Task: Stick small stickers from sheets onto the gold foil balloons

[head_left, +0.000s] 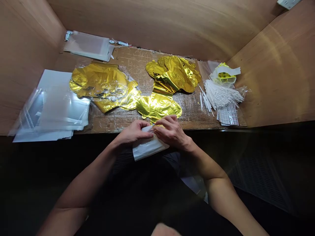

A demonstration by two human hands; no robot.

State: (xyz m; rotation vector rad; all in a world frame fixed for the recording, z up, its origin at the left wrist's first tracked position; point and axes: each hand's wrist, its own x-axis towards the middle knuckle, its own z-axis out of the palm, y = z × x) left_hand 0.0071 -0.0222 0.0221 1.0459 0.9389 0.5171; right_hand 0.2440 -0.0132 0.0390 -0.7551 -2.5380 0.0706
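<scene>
My left hand (134,131) and my right hand (171,131) meet at the front edge of the wooden bench (137,65). Both are closed in a pinch on the mouth of a clear plastic bag (147,148) that hangs over the edge toward me. A flat gold foil balloon (157,106) lies on the bench just beyond my fingers, its lower end at the bag's opening under my right fingers. How far the foil is inside the bag is hidden by my hands.
A heap of gold foil balloons (103,86) lies at centre left, another (174,73) at the back centre. Stacks of clear bags (51,108) sit at left and back left (88,46). White sticks (220,95) and a yellow tape roll (225,77) lie right. Wooden walls enclose the bench.
</scene>
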